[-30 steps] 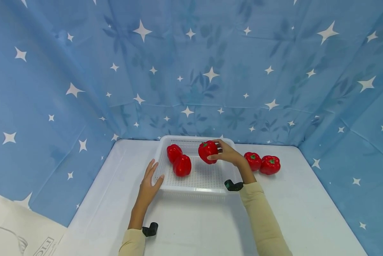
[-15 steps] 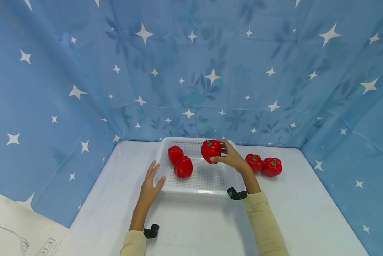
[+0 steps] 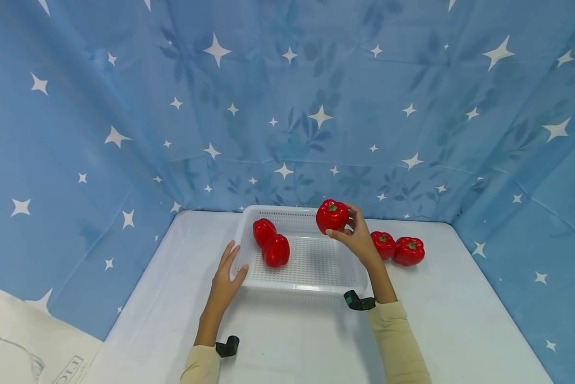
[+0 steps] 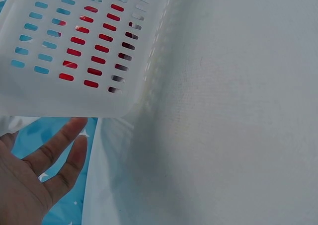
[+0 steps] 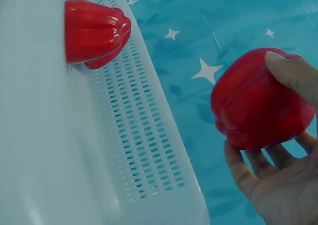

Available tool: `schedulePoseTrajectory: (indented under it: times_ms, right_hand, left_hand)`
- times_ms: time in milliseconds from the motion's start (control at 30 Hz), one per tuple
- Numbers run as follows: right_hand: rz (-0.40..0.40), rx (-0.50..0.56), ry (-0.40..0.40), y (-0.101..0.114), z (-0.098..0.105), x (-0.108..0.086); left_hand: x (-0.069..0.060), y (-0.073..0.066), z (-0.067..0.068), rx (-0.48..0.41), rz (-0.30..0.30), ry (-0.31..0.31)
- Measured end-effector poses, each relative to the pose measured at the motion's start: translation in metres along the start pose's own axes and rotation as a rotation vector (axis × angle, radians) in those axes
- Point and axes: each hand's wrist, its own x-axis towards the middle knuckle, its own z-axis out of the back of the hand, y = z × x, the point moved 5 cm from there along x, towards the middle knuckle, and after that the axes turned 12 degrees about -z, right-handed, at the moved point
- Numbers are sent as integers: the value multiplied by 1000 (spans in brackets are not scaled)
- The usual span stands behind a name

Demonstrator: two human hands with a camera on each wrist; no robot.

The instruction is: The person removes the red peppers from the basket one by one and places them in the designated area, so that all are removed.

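My right hand (image 3: 359, 237) grips a red bell pepper (image 3: 332, 216) above the back right part of a white perforated basket (image 3: 311, 288). In the right wrist view, the thumb lies over the held pepper (image 5: 261, 103) and the fingers curl beneath it. Two more red peppers lie in the basket's left half, a rear one (image 3: 264, 232) and a front one (image 3: 276, 250), touching each other. My left hand (image 3: 224, 285) is at the basket's left side with its fingers extended. The left wrist view has those fingers (image 4: 64, 155) beside the basket wall (image 4: 74, 101).
Right of the basket, two red peppers, one nearer (image 3: 383, 245) and one farther right (image 3: 409, 251), sit side by side on the white table (image 3: 460, 320). A blue star-patterned curtain (image 3: 287, 133) hangs behind and along the sides.
The pepper in my right hand has risen and shifted to the right, from over the basket's middle toward its back right corner. My left hand stays at the basket's left side.
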Motion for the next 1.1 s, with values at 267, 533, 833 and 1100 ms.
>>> schedulePoseTrajectory:
  times_ms: [267, 533, 833, 1100]
  right_hand:
    - [84, 108, -150, -4, 19, -15]
    - [99, 175, -283, -16, 34, -31]
    - [80, 223, -462, -34, 50, -48]
    - [6, 185, -570, -61, 61, -59]
  left_hand:
    - [2, -1, -1, 9, -25, -2]
    - [0, -2, 0, 11, -14, 0]
    - [0, -2, 0, 16, -18, 3]
    - [0, -2, -1, 13, -20, 0]
